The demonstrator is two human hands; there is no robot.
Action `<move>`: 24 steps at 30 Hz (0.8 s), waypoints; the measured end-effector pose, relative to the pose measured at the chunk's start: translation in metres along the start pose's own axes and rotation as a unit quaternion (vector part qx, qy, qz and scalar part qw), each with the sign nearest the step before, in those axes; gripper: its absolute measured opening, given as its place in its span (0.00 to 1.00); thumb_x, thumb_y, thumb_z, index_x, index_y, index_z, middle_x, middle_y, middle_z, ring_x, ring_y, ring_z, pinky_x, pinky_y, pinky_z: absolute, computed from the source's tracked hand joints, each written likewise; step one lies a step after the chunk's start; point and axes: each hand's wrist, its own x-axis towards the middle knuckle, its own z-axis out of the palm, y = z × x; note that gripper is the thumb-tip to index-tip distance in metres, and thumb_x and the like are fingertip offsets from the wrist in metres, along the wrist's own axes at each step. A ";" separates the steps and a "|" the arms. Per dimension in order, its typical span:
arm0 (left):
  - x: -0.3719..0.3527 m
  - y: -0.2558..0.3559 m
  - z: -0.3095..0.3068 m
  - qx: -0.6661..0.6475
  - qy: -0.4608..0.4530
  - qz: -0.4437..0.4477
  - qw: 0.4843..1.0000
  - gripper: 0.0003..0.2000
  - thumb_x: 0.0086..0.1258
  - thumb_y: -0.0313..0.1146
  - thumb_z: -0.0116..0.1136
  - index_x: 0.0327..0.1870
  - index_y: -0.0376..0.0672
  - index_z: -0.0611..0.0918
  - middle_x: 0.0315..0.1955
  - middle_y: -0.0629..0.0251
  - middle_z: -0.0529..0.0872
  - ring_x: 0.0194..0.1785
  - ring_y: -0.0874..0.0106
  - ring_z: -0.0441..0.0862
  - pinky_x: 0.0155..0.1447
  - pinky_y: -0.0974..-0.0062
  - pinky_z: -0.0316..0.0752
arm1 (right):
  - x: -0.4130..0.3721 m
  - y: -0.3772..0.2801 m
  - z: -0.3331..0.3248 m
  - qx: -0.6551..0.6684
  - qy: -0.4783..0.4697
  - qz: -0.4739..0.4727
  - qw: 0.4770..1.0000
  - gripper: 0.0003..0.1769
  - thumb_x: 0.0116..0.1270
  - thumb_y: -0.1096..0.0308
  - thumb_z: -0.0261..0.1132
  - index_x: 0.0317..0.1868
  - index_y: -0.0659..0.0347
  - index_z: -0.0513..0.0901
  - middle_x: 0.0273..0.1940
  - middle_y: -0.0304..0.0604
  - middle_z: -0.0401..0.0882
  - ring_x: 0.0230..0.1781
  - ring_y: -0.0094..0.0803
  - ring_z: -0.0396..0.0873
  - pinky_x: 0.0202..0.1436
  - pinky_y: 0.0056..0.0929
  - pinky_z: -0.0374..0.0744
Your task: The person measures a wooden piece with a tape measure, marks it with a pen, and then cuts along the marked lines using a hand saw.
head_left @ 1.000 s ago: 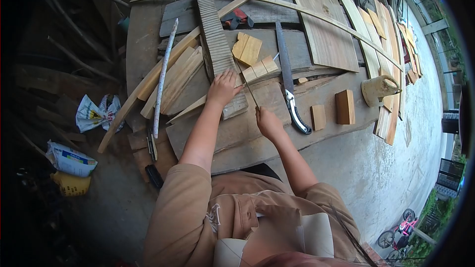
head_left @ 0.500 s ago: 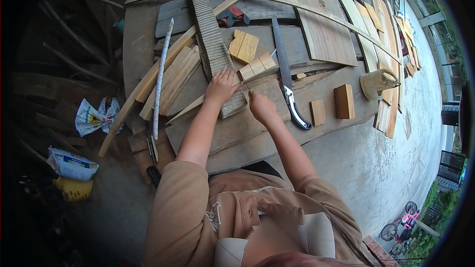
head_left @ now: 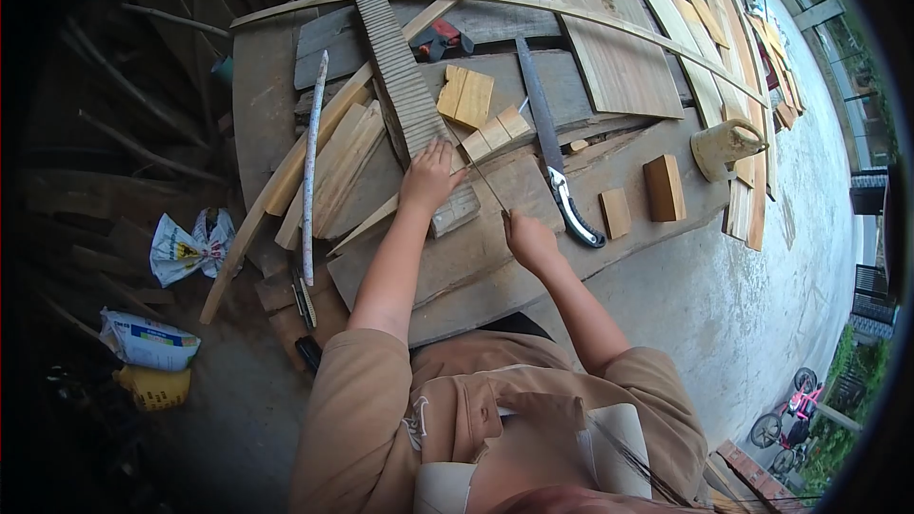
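Your left hand (head_left: pixel 430 176) lay flat on the near end of the ridged board (head_left: pixel 400 86), its fingers spread wide and pressing down, gripping nothing. The board ran away from you across the plank surface (head_left: pixel 476 257), slanting towards the upper left. Your right hand (head_left: pixel 531 240) sat just beside it, fingers closed tight around the near end of a thin blade (head_left: pixel 486 186). The blade angled up and left towards the board's near edge by your left fingertips; I could not tell whether it touched the wood. A pruning saw (head_left: pixel 562 190) lay just right of your hand, with two wooden blocks (head_left: pixel 665 187) and a jug (head_left: pixel 724 146) farther right.
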 end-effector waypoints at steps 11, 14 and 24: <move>0.000 -0.003 0.006 0.013 -0.033 -0.008 0.999 0.29 0.59 0.48 0.53 0.53 0.31 0.69 0.54 0.50 0.71 0.61 0.63 0.65 0.63 0.70 0.59 | -0.016 0.021 0.017 -0.012 -0.005 -0.010 1.000 0.14 0.66 0.61 0.44 0.35 0.63 0.72 0.27 0.60 0.77 0.30 0.55 0.76 0.33 0.49 0.74; -0.001 -0.003 0.006 0.012 -0.022 -0.006 1.000 0.29 0.60 0.48 0.53 0.53 0.31 0.69 0.54 0.50 0.71 0.61 0.63 0.65 0.62 0.69 0.60 | -0.042 0.026 0.005 0.003 -0.019 0.007 1.000 0.15 0.66 0.60 0.44 0.36 0.62 0.71 0.26 0.60 0.76 0.30 0.55 0.76 0.33 0.49 0.73; -0.001 -0.003 0.004 0.018 -0.020 -0.006 1.000 0.28 0.59 0.47 0.54 0.52 0.31 0.70 0.53 0.51 0.72 0.61 0.63 0.66 0.63 0.70 0.60 | 0.055 -0.028 0.007 0.049 0.038 -0.048 0.997 0.18 0.66 0.59 0.43 0.34 0.66 0.72 0.30 0.61 0.76 0.33 0.57 0.75 0.38 0.50 0.72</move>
